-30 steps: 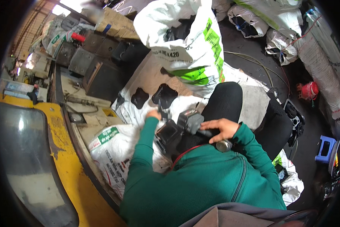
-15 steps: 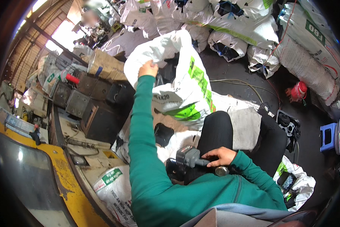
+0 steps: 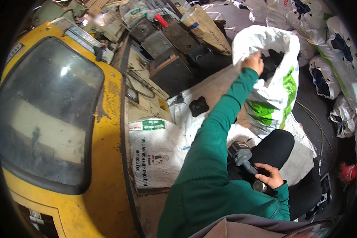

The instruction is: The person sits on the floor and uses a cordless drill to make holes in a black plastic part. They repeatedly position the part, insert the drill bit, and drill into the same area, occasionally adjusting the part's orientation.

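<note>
My left hand (image 3: 253, 63) reaches out to the mouth of a standing white sack with green print (image 3: 270, 113). Its fingers are curled closed at the near left of the rim and look to grip the sack's edge. Black parts (image 3: 272, 63) show inside the opening. Across my lap lies a dark cordless power tool (image 3: 245, 162), its battery block pointing away and a round metal end near my body. Around its neck, close to that round end, my right hand (image 3: 270, 175) is closed.
A yellow machine cabinet with a dark window (image 3: 51, 115) fills the left. Metal blocks (image 3: 172, 71) and a brown paper sack (image 3: 206, 29) stand beyond. A black flat part (image 3: 199, 106) lies on white sacking. Filled white sacks (image 3: 325, 77) and a red object (image 3: 347, 173) are at right.
My view has swung left, so the yellow cabinet fills more of it and the sack appears farther right. Both hands keep much the same hold.
</note>
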The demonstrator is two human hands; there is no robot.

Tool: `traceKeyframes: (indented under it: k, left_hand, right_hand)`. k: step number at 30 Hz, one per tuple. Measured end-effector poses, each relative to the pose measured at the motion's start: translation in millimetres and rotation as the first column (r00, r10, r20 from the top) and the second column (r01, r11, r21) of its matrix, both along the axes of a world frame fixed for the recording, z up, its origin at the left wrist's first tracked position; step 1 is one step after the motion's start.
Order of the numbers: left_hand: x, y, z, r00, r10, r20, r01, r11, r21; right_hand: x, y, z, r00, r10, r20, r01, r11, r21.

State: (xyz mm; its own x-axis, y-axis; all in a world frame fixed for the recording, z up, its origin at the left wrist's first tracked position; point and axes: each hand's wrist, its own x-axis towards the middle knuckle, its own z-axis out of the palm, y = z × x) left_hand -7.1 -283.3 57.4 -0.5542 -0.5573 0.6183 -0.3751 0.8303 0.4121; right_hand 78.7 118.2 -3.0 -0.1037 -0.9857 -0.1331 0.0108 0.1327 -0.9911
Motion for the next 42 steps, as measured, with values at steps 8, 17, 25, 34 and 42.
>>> traceKeyframes:
  k: [8,17,25,34,42]
  left_hand:
    - [-34,6,-38,0.861,0.088,0.500,-0.246,0.934,0.260]
    - [-24,-40,-138,0.753,0.249,0.609,-0.164,0.967,-0.193]
    - [-25,1,-1,0.980,-0.192,0.057,0.200,0.959,-0.203]
    - [4,248,68,0.348,-0.931,0.109,0.924,0.321,-0.206]
    - [-15,363,-161,0.049,-0.697,0.716,0.996,0.092,0.022]
  right_hand:
    - [15,2,0,0.998,-0.055,0.004,0.055,0.998,-0.003]
    - [10,20,6,0.977,-0.025,-0.212,-0.002,0.992,-0.123]
    - [1,33,-19,0.950,-0.160,-0.270,0.104,0.972,-0.212]
    - [14,23,-36,0.929,-0.167,-0.330,0.080,0.962,-0.262]
    - [26,58,-40,0.837,-0.324,-0.440,0.200,0.931,-0.306]
